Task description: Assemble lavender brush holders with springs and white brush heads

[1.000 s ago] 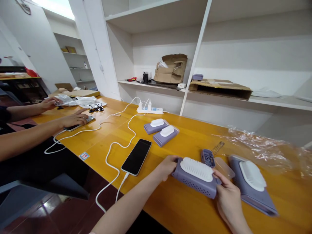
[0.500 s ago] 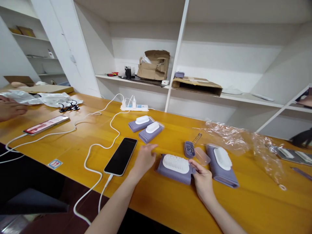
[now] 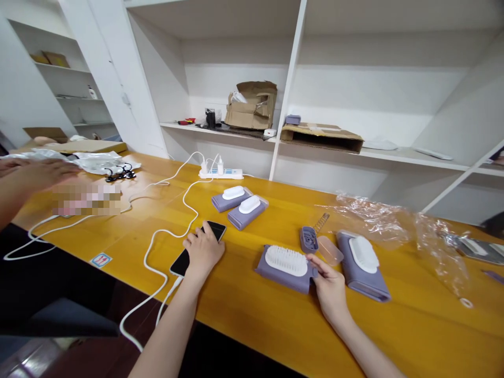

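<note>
My left hand (image 3: 202,249) rests on a black phone (image 3: 216,229) that lies on the wooden table (image 3: 260,310), its white cable (image 3: 157,247) trailing off the front edge. My right hand (image 3: 329,286) grips the right end of a purple case with a white brush on top (image 3: 284,265), which sits flat on the table. Just behind it lie a small purple part with a spring (image 3: 309,239) and a clear lid (image 3: 329,249). Another purple brush case (image 3: 362,262) lies to the right.
Two more purple cases (image 3: 239,202) sit near a white power strip (image 3: 220,173). Crumpled clear plastic (image 3: 386,220) spreads at the right. A co-worker's hands (image 3: 35,176) hover at the far left. Shelves behind hold cardboard boxes (image 3: 252,107).
My left hand let go of the purple case and moved left onto the phone. My right hand set the case down and stays on it. The co-worker's hand moved over their phone.
</note>
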The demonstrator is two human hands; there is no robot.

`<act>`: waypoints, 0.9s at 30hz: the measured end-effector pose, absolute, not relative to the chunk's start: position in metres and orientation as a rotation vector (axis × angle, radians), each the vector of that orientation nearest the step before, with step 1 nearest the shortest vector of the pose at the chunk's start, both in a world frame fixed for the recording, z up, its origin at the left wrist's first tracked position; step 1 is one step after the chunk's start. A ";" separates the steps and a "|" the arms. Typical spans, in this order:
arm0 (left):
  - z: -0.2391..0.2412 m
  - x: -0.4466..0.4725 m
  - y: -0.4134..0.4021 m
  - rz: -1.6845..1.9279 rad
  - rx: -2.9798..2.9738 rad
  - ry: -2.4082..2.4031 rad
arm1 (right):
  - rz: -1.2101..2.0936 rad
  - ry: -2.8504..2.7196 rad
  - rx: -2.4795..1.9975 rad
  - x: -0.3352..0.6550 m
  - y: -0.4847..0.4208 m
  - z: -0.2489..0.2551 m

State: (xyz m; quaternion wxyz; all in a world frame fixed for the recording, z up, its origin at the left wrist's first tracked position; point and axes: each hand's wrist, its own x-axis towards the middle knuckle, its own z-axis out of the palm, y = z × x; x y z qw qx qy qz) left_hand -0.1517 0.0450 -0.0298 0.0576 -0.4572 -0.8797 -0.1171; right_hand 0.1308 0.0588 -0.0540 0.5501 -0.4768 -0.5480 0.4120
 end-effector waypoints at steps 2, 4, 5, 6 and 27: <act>-0.031 -0.151 0.045 -0.333 -1.375 -2.634 | 0.983 -1.295 -1.126 0.131 0.059 -0.055; -0.033 -0.149 0.045 -0.300 -1.373 -2.592 | 0.993 -1.291 -1.122 0.131 0.060 -0.056; -0.035 -0.148 0.045 -0.279 -1.373 -2.569 | 1.000 -1.288 -1.119 0.131 0.060 -0.056; -0.036 -0.148 0.045 -0.255 -1.371 -2.544 | 1.007 -1.284 -1.117 0.131 0.060 -0.056; -0.031 -0.140 0.044 -0.352 -1.442 -2.570 | 0.961 -1.316 -1.166 0.129 0.058 -0.050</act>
